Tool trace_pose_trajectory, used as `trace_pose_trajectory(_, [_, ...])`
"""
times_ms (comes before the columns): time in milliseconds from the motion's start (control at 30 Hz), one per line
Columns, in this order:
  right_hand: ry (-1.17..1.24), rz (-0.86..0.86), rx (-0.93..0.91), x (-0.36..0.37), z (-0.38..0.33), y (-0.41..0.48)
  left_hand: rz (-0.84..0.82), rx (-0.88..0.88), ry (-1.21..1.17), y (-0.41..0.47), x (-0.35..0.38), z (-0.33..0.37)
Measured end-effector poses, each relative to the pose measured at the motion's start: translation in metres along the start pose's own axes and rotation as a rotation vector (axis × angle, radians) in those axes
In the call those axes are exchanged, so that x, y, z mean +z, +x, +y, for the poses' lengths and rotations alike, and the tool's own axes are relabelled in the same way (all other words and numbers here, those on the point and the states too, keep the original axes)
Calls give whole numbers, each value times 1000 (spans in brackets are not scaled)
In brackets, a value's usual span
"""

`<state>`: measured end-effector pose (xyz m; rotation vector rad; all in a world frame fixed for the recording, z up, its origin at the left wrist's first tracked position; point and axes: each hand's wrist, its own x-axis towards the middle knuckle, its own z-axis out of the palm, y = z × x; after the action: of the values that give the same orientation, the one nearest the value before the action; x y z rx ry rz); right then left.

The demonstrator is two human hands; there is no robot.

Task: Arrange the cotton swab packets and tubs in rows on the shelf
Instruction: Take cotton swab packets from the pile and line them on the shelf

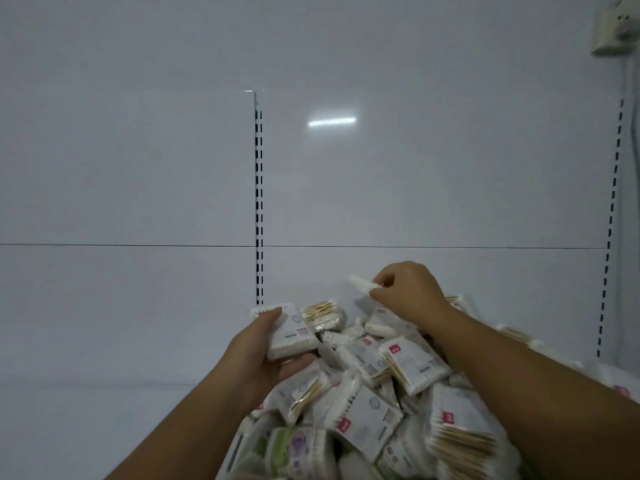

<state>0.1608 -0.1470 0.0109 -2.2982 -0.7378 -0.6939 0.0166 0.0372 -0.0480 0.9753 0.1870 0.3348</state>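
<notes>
view: head camera only
pile [381,393]: jumbled cotton swab packets heaped on the white shelf [104,420]; lies right of the slotted upright [259,202]
left hand [266,358]: grasping a flat white packet [289,332]; fingers over its top edge, thumb beneath; held at the pile's left rim
right hand [410,289]: pinching a small white roll [360,282] in its fingertips; raised above the pile's far side, before the back panel [450,185]

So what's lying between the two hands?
In the head view, a wooden-stick swab packet atop the pile, between the left hand and right hand.
</notes>
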Motion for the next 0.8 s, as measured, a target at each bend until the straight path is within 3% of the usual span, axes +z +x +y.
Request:
trace_pose_trajectory(67, [264, 73, -21, -10, -10, -11, -26, -25, -35, -1, 9, -6])
trace_pose_trajectory(133, [497, -9, -112, -15, -22, -30, -129, -60, -86, -2, 18, -9])
trace_pose_trajectory(233, [475, -309, -285, -15, -32, -59, -260, -86, -194, -7, 30, -16])
trace_pose_trajectory(300, [502, -237, -197, -16, -20, -71, -206, -55, -225, -8, 34, -22])
trace_pose_trajectory(367, [272, -24, -40, -19, 2, -81, -159, -24, -264, -11, 33, -26])
trace_pose_trajectory(467, [-359, -123, -27, -9, 26, -98, -176, 9, -302, -20, 30, -31])
trace_pose_trajectory(533, [-423, -186, 4, 0, 26, -101, -211, 2, -299, -29, 30, -37])
trace_pose_trajectory(633, [-468, -64, 42, -2, 17, -97, -203, 9, -259, -39, 26, -41])
trace_pose_trajectory(700, [-354, 53, 71, -11, 11, -97, -171, 37, -236, -46, 18, -39])
trace_pose_trajectory(800, [235, 228, 6, -15, -29, -112, -102, 116, -167, -51, 0, -36])
